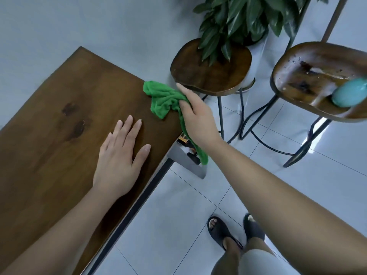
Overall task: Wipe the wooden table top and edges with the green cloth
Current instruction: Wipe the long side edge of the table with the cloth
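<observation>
Right grip [195, 114] bunching green cloth [162, 100], table edge [158, 124]

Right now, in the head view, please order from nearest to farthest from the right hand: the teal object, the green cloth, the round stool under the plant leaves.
1. green cloth: gripped by the right hand, at the table edge.
2. round stool: just beyond the hand.
3. teal object: far right, on the other stool.

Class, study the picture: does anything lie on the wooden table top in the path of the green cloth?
Only the left hand, flat on the table top near the green cloth that the right hand grips. Nothing else visible stands there.
</observation>
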A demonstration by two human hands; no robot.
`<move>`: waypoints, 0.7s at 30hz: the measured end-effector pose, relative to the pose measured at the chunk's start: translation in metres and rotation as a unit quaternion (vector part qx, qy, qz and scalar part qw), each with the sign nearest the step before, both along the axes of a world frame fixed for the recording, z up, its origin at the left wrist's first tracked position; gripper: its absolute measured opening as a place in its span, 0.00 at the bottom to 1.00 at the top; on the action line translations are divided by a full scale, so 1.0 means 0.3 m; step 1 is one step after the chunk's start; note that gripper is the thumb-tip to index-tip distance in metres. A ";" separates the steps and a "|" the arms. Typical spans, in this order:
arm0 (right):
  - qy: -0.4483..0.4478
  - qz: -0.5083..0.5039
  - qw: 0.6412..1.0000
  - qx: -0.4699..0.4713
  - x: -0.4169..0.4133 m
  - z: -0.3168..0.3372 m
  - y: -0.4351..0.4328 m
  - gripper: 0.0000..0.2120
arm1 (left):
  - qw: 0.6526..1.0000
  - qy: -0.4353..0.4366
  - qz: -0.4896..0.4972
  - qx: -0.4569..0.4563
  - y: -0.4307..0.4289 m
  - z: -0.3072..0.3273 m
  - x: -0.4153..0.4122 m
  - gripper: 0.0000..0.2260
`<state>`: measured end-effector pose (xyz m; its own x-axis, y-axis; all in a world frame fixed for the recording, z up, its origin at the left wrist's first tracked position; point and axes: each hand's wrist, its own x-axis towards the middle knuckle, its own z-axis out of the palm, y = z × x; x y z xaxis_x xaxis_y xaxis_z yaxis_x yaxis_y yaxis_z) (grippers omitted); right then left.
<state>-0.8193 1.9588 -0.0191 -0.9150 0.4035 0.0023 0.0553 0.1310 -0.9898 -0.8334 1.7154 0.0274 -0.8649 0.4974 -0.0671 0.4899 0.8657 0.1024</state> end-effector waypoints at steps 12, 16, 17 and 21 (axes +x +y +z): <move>0.058 -0.182 0.976 -0.107 0.084 -0.043 -0.333 0.36 | 0.999 0.027 -0.010 0.032 -0.014 -0.034 -0.017 0.32; 0.052 -0.174 0.976 -0.123 0.157 -0.024 -0.452 0.37 | 0.999 0.009 -0.027 0.028 -0.056 -0.024 0.014 0.31; 0.050 -0.163 0.977 -0.127 0.182 -0.021 -0.480 0.37 | 0.999 0.005 -0.033 0.026 -0.088 -0.025 0.036 0.31; 0.035 -0.116 0.981 -0.151 0.284 -0.014 -0.611 0.38 | 0.999 0.005 -0.027 0.028 -0.281 -0.024 0.168 0.30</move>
<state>-0.7342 1.7755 -0.0234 -0.7999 0.5935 -0.0896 -0.0210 -0.1768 -0.9840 -0.7830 1.6312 0.0202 -0.8375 0.5456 -0.0290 0.5365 0.8312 0.1457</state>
